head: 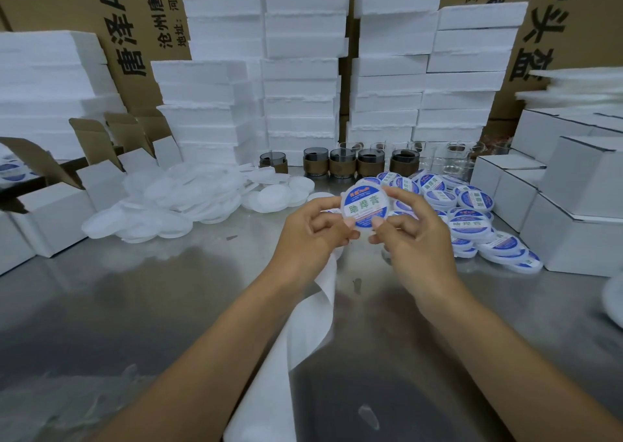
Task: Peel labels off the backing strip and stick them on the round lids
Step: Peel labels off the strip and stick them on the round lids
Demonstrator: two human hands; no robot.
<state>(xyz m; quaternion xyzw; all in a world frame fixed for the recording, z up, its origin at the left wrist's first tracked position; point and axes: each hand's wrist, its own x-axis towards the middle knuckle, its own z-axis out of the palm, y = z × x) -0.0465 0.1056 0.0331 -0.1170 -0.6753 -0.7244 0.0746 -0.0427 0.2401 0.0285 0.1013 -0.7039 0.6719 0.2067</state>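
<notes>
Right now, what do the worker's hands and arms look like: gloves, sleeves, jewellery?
The left hand and right hand are bare: no gloves, rings or wristbands visible. The left forearm and right forearm are uncovered to the picture's edge, no sleeve in view.

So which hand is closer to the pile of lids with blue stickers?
Right. The right hand is beside the pile of labelled lids; the left hand is farther off, on the other side of the held lid.

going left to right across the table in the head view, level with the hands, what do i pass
open white cartons → pile of plain lids → left hand → labelled lid held by both hands → right hand → pile of labelled lids → closed white boxes
</notes>
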